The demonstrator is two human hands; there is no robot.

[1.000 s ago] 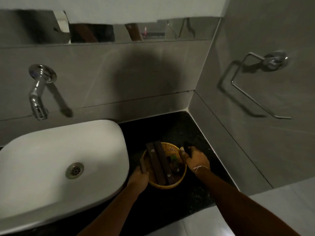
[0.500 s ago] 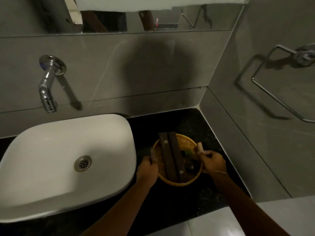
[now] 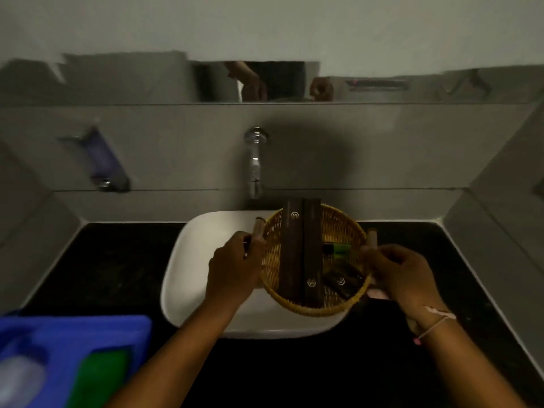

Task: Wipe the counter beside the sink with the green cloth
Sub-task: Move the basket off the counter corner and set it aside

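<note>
I hold a round wicker basket (image 3: 272,254) in the air over the white sink (image 3: 203,260). My left hand (image 3: 232,269) grips its left handle and my right hand (image 3: 397,272) grips its right handle. Inside lie two long dark boxes, a small dark box and a green lighter. The green cloth (image 3: 100,378) lies folded in a blue caddy (image 3: 73,334) at the bottom left. The black counter (image 3: 441,254) stretches on both sides of the sink.
A chrome tap (image 3: 255,163) juts from the grey tiled wall above the sink. A wall-mounted holder (image 3: 100,160) hangs at the left. A mirror strip runs along the top. Grey walls close in the counter at both ends.
The basket has been lifted off the right counter and carried left, over the sink. The view swung left, bringing the blue caddy with the green cloth into sight.
</note>
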